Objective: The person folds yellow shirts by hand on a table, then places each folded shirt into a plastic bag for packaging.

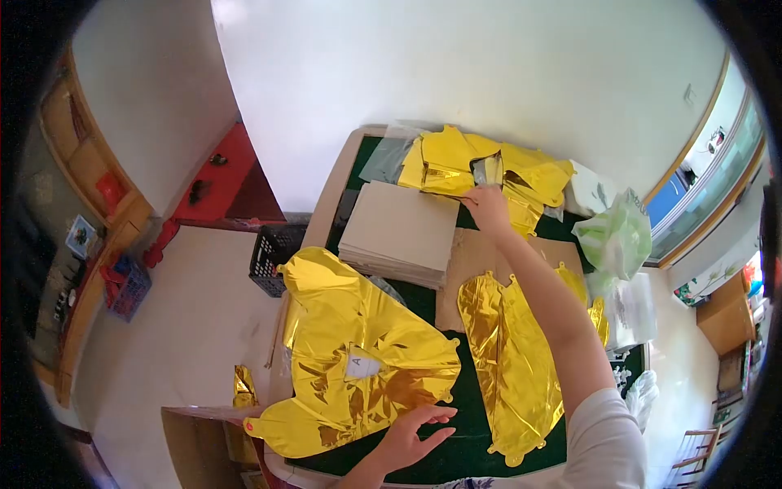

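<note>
Surface: dark green table [466, 407] in a white-walled room, with a black crate [273, 257] on the floor beyond its left edge.
Left hand [411, 436]: open, fingers spread, tips resting on the near edge of the large gold balloon [326, 342].
Large gold balloon: flat and deflated, lying just ahead of your left hand; a white tag [361, 364] marked A sits on its middle.
Right hand [487, 208]: stretched to the far end, its fingers at the near edge of the foil pile [456, 159].
Right grip: cannot be told; the back of the hand covers the fingertips.
Between the hands: cardboard stack [399, 232] left of your right forearm, long gold balloon [509, 367] under it.
Step, as judged: you are reaching for a folded piece from the pile while steadying the spread balloon.
Next move calls for: a pinch on one sheet only and a lift clear of the cardboard stack.
Hard to make out: how many pieces the pile holds, and what lies under the green plastic bag [615, 236] to the right of your hand.
Cut off: near table edge and your left forearm.
</note>
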Available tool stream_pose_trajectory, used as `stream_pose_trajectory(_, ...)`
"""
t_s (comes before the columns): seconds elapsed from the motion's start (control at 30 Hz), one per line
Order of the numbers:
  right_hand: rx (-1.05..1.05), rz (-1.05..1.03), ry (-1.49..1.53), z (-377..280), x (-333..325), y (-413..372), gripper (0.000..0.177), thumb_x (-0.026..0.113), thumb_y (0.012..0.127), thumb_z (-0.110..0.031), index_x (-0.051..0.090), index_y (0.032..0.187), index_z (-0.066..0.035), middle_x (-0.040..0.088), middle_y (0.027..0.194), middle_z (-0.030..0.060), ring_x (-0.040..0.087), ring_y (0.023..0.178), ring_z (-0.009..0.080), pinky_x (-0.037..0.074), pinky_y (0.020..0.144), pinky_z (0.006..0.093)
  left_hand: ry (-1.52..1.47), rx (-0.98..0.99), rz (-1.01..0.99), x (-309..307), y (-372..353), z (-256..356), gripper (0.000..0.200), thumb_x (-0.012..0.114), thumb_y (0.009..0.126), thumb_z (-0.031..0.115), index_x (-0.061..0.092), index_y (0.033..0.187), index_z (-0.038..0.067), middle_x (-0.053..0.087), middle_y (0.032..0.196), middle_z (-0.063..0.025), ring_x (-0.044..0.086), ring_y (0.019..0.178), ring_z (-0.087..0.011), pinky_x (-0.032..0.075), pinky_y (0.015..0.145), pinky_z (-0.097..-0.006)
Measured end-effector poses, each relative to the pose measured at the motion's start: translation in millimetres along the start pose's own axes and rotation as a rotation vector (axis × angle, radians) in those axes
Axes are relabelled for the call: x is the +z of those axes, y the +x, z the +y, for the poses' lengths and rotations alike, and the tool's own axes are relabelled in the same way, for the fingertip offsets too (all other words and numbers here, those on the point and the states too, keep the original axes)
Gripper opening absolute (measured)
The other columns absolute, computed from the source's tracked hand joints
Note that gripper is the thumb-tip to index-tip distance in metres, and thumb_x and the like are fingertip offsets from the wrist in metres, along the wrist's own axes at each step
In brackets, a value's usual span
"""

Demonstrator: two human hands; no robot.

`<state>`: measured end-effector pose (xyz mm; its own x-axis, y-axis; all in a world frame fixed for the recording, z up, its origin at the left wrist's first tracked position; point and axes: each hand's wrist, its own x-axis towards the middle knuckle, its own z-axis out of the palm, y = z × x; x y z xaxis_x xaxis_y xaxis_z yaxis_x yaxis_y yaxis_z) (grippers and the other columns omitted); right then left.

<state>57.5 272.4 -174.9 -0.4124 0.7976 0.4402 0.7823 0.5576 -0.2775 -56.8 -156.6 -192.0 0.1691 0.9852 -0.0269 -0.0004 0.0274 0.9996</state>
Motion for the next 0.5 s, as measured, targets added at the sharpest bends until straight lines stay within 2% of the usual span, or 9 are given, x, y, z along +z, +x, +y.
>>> stream_pose_trajectory(0.07, 0.005, 0.001, 0.041, 2, -3, 4, 0.02, 0.068, 0.078, -0.025, 0.072, 0.088, -0.008, 0.065, 0.082, 0.0112, 0.062, 0.083, 0.0327, 0.05, 0.07, 0.0443, 0.017, 0.019, 0.008, 0, 0, -1, 0.034, 0.069, 0.086, 0.013, 0.06, 0.118, 0.005, 0.064, 0.105, -0.0077, 0.063, 0.095, -0.0168, 0.05, 0.086, -0.0281)
stream_pose_trajectory(0.17, 0.116, -0.207, 0.082, 2, -15, 18, 0.021, 0.071, 0.078, -0.023, 0.07, 0.086, -0.003, 0.065, 0.073, 0.0104, 0.064, 0.069, 0.0289, 0.051, 0.066, 0.04, 0.044, 0.028, 0.013, 0, 0, -2, 0.035, 0.069, 0.086, 0.013, 0.059, 0.118, 0.005, 0.064, 0.105, -0.0078, 0.063, 0.095, -0.0169, 0.05, 0.086, -0.0282)
stream_pose_trajectory(0.27, 0.282, -0.231, 0.521, -1, -27, 25, 0.023, 0.07, 0.08, -0.021, 0.067, 0.083, 0.002, 0.064, 0.066, 0.0105, 0.063, 0.054, 0.0227, 0.051, 0.06, 0.0341, 0.054, 0.026, 0.012, 1, 0, -1, 0.034, 0.069, 0.086, 0.014, 0.059, 0.118, 0.004, 0.065, 0.106, -0.0077, 0.064, 0.095, -0.0167, 0.05, 0.086, -0.0282)
stream_pose_trajectory(0.37, 0.237, -0.134, 0.493, -4, -43, 35, 0.024, 0.066, 0.083, -0.019, 0.065, 0.082, 0.004, 0.066, 0.066, 0.0121, 0.061, 0.048, 0.0166, 0.051, 0.057, 0.0311, 0.052, 0.032, 0.005, 2, 0, -1, 0.033, 0.069, 0.087, 0.014, 0.06, 0.117, 0.004, 0.065, 0.107, -0.0076, 0.064, 0.094, -0.0165, 0.051, 0.085, -0.0277)
stream_pose_trajectory(0.47, 0.311, -0.079, 0.632, 11, -45, 61, 0.024, 0.065, 0.084, -0.021, 0.065, 0.081, 0.004, 0.066, 0.068, 0.0117, 0.064, 0.056, 0.0164, 0.051, 0.059, 0.0313, 0.043, 0.046, 0.004, 2, 1, -4, 0.032, 0.068, 0.087, 0.014, 0.06, 0.116, 0.004, 0.065, 0.107, -0.0077, 0.064, 0.094, -0.0159, 0.051, 0.084, -0.027)
stream_pose_trajectory(0.5, 0.28, 0.107, 0.595, 3, -55, 65, 0.024, 0.065, 0.084, -0.021, 0.066, 0.082, 0.003, 0.067, 0.069, 0.0122, 0.065, 0.059, 0.0183, 0.051, 0.061, 0.0322, 0.038, 0.052, 0.005, 3, 1, -5, 0.032, 0.068, 0.087, 0.014, 0.06, 0.116, 0.003, 0.065, 0.107, -0.0077, 0.064, 0.093, -0.0156, 0.051, 0.083, -0.0268)
